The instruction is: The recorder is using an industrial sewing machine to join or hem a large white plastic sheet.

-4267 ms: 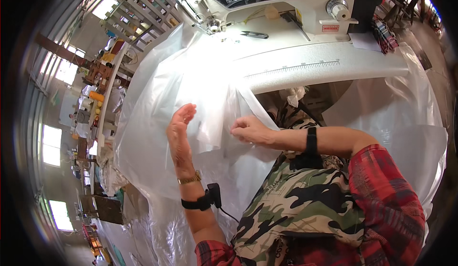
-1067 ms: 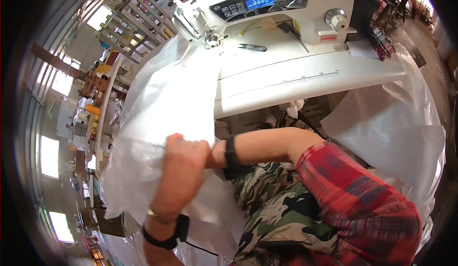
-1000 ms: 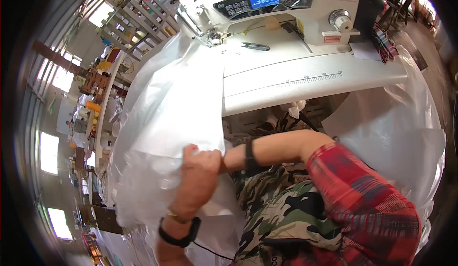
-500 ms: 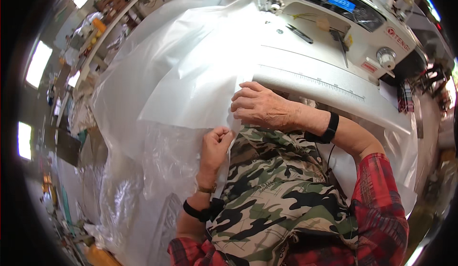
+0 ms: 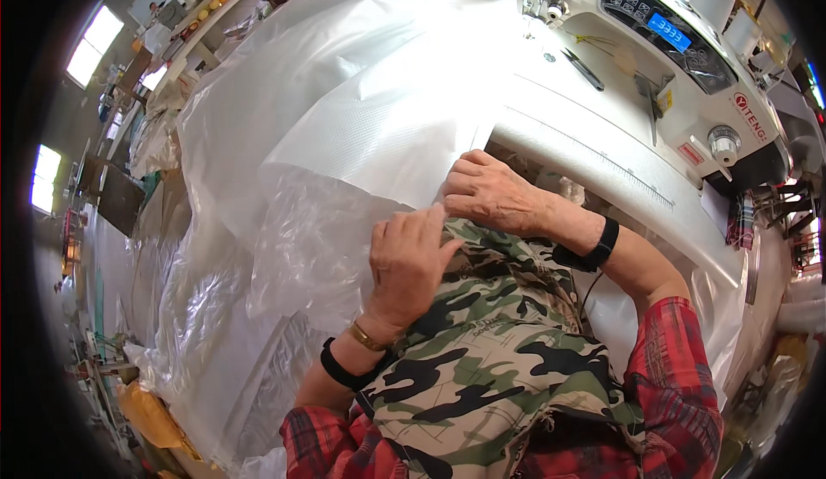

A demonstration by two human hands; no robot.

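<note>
- Pressing down with our left hand, we lay the palm on the near edge of the clear plastic sheet, fingers together and flat on it, not closed around anything.
- Our right hand rests just beside the left, its fingers bent and close together, tips pinning the edge of the white woven sheet where it meets the clear plastic.
- We see both sheets spread from our lap up over the sewing table and away to our left, the woven one lying on top of the crinkled clear one.
- Beyond our right hand stands the white sewing machine, with small black scissors lying on its bed.
- We wear a camouflage apron, and black bands on both wrists.
</note>
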